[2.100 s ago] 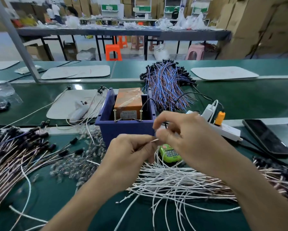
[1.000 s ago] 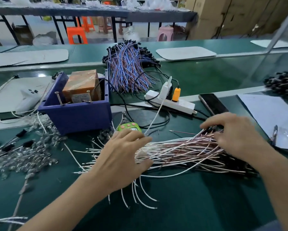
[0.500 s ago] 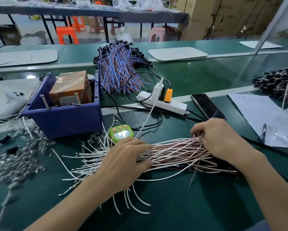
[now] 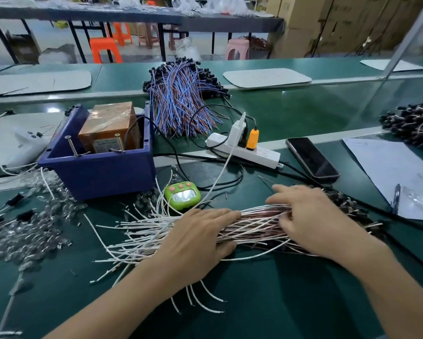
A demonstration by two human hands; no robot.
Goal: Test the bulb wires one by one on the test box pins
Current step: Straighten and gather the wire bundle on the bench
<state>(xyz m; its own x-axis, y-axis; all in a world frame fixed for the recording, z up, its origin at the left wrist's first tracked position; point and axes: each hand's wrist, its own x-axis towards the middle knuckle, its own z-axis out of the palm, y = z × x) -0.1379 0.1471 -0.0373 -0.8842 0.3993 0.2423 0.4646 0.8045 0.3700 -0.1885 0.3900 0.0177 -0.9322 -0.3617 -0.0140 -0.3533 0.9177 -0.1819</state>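
**A:** Where are the hands sitting?

**B:** Both are lying palm-down on the bulb wires (image 4: 254, 223), a loose sheaf spread left-right across the near part of the green counter (image 4: 291, 302). Left hand (image 4: 195, 243) is pressing on the middle of the sheaf, forearm coming in from the near left, fingers (image 4: 220, 214) stretched out flat and pointing right. Not clenched; I cannot tell whether any wire is pinched under it.

**A:** Right one?

**B:** Right hand (image 4: 313, 223) is resting further right on the same sheaf, forearm entering from the near right. Fingers are spread and slightly curled, pointing left toward the left hand, and blurring a bit. Released, nothing gripped that I can see.

**A:** Wire layout?

**B:** White ends are fanning out to the left, past the left hand. Black caps are bunching at the right end, beyond the right wrist.

**A:** Test box?

**B:** The test box (image 4: 97, 172) is sitting further back and left, a blue bin with an orange-brown unit inside and two upright pins (image 4: 72, 148) at its near rim. Well apart from both hands; no wire is touching the pins.

**A:** Anything between?

**B:** A green timer (image 4: 182, 195) is lying just beyond the left fingers, with a white power strip (image 4: 244, 150) further back.
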